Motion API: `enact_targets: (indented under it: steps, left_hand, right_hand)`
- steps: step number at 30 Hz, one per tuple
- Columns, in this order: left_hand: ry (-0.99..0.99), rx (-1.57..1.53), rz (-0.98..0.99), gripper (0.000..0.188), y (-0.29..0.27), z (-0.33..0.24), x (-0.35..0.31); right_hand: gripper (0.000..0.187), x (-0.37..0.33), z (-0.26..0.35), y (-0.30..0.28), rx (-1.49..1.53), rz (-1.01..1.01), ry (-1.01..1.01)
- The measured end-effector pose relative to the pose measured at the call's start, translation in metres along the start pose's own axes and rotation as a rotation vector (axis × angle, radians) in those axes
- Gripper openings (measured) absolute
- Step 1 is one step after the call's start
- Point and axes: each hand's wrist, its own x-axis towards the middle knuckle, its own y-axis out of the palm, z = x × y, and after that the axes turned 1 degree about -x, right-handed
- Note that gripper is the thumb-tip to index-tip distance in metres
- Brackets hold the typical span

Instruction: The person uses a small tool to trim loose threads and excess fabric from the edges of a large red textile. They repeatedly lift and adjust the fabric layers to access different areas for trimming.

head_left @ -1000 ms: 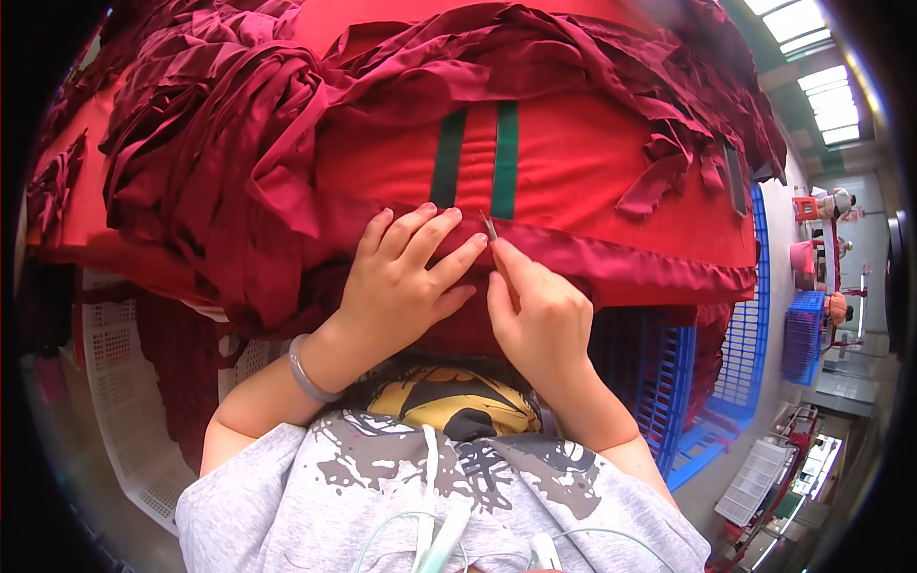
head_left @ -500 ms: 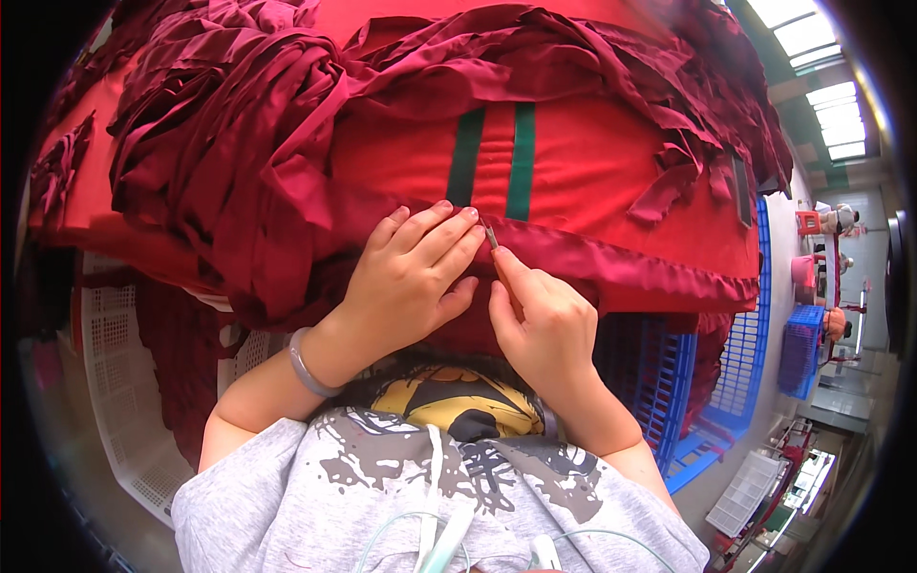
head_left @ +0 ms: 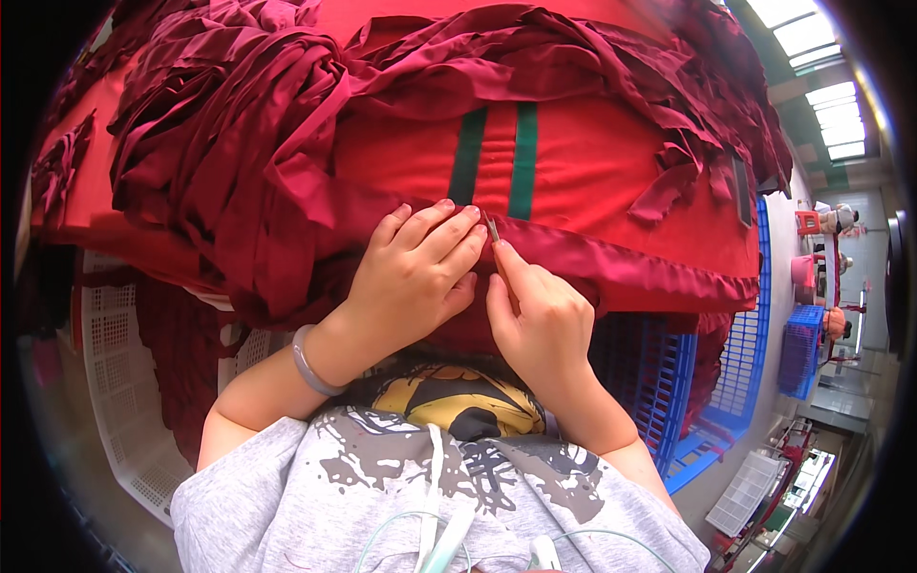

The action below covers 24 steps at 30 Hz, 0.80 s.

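A long strip of satiny dark red fabric (head_left: 621,265) runs along the near edge of a bright red covered surface (head_left: 592,181). My left hand (head_left: 413,263) lies on the strip, fingers stretched out and thumb bent toward my right hand. Closed around small metal thread snips (head_left: 493,229), my right hand (head_left: 543,304) is just right of the left fingertips. The pointed tips of the snips reach the strip's upper edge; most of the handle is hidden in my palm. Two dark green bands (head_left: 522,162) cross the red surface just beyond my fingers.
Heaped dark red fabric (head_left: 239,124) covers the left and far side. Below the surface stand a white plastic basket (head_left: 115,382) at left and a blue plastic crate (head_left: 740,353) at right. Farther right are a red stool (head_left: 808,222) and other people's work places.
My right hand and the snips have shifted very slightly left and up along the strip. The left hand stays nearly in place.
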Motion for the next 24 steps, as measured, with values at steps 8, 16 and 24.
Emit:
enact_targets:
  steps: [8,16,24]
  left_hand:
    - [-0.002,-0.008,0.022,0.045,-0.003,-0.002,0.001]
    - [0.001,-0.051,0.012,0.044,0.0,0.0,-0.002]
    - [0.0,-0.048,0.032,0.045,-0.001,0.002,-0.004]
  right_hand:
    - [0.03,0.004,-0.009,0.01,0.025,-0.195,0.125]
    - [0.03,-0.007,-0.006,-0.019,0.034,0.073,0.031]
    - [0.029,0.002,-0.01,-0.013,0.042,-0.038,0.023]
